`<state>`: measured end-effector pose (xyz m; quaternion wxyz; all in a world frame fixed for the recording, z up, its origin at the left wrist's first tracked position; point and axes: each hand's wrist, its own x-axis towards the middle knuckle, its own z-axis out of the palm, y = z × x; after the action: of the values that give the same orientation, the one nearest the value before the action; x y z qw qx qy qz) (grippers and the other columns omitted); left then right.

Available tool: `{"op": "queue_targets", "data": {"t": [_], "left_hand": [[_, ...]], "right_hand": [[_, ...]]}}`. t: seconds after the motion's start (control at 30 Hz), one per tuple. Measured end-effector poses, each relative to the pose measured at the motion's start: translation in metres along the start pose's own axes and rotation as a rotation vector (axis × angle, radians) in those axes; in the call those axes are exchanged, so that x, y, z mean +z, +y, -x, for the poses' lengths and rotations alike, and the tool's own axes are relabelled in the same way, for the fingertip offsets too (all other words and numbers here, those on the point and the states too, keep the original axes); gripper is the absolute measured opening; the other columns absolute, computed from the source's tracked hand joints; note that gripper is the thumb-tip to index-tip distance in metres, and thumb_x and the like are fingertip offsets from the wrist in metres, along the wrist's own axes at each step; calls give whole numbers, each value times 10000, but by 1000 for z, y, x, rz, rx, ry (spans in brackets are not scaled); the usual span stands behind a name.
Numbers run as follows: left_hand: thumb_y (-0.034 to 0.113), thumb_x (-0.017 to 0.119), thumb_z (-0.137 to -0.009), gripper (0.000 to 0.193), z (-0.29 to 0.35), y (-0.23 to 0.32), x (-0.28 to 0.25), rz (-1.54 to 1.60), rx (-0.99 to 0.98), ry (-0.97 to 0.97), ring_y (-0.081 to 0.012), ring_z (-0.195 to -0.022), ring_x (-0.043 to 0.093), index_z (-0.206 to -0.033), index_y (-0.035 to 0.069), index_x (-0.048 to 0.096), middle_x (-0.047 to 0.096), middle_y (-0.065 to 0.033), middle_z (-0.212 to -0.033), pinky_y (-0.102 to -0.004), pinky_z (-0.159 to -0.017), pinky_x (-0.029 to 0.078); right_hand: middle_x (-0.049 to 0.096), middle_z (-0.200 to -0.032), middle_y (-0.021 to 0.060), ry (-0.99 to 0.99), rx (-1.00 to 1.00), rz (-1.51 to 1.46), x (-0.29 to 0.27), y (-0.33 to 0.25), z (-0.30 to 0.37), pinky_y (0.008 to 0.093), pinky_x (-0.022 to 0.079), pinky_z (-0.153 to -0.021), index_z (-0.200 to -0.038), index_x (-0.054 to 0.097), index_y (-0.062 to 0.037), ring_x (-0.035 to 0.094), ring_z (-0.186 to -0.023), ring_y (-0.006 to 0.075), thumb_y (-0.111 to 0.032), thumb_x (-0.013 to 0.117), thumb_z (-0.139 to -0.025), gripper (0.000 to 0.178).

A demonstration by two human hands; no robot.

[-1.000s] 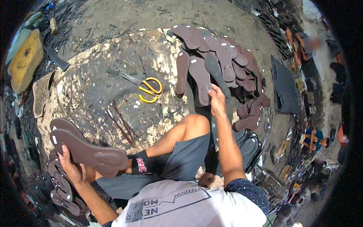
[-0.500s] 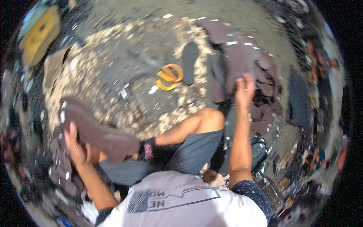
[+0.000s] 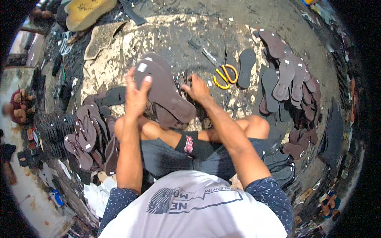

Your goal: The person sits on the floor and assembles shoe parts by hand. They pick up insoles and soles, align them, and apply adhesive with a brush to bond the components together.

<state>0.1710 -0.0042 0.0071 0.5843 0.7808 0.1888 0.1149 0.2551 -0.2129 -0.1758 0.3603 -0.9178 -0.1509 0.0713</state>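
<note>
A pair of brown sandal soles [image 3: 164,87] is in my left hand [image 3: 137,97]. The thumb lies on the upper face near a white label, and the fingers go round the outer edge. The two soles overlap, their lower ends spread apart above my crossed legs. My right hand [image 3: 198,90] hovers just right of the soles, thumb and fingers apart, with nothing visible in it. Thin dark strips [image 3: 183,75] lie by its fingertips, too small to make out. Scissors with yellow-orange handles [image 3: 225,76] rest on the mat beyond it, beside a single dark sole [image 3: 247,68].
Brown soles with white labels [image 3: 293,75] are heaped at the right. At the left lie more brown soles [image 3: 85,131] and a stack of dark ones [image 3: 55,129]. A yellow foam block [image 3: 89,14] sits at the far left, near a tan sheet piece [image 3: 104,39] on the worn mat [image 3: 158,31].
My left hand has carried the brown soles from the left toward the middle. My right hand has come away from the right-hand heap to beside them. The whole view has shifted.
</note>
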Motion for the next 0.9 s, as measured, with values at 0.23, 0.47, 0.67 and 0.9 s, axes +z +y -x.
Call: {"op": "queue_targets", "data": {"t": [0.23,0.47,0.67,0.9], "left_hand": [[262,707,-953,664,-2,-11,33,-127,14,-159,-180,-1112,618,-1524,67,430,595,-148,-1370,-337,-937,517],[178,684,-986,354,76,37,64,388,-114,-334,-79,-876,651,-1296,12,652,714,-31,-1042,-237,-782,538],[58,716,-949,341,116,58,39,556,-111,-180,-65,-936,648,-1276,-14,654,706,-28,-1053,-213,-842,539],[-8,690,-944,330,127,86,24,570,88,-167,-158,-1092,677,-1270,-38,643,718,-121,-1165,-285,-978,539]], "right_hand": [[718,-970,152,110,85,-374,-96,4,4,386,535,-792,-1104,663,4,693,-895,260,-156,639,-901,259],[704,-951,31,-93,149,-841,-150,-101,132,273,535,-756,-1107,675,-2,639,-857,89,-143,694,-969,199],[701,-1119,69,138,120,-1109,-158,-126,156,272,545,-869,-1241,622,-12,666,-949,125,-60,592,-1020,229],[696,-1052,116,241,-287,-596,-207,-171,154,304,538,-827,-1176,719,-46,680,-958,200,33,665,-911,282]]}}
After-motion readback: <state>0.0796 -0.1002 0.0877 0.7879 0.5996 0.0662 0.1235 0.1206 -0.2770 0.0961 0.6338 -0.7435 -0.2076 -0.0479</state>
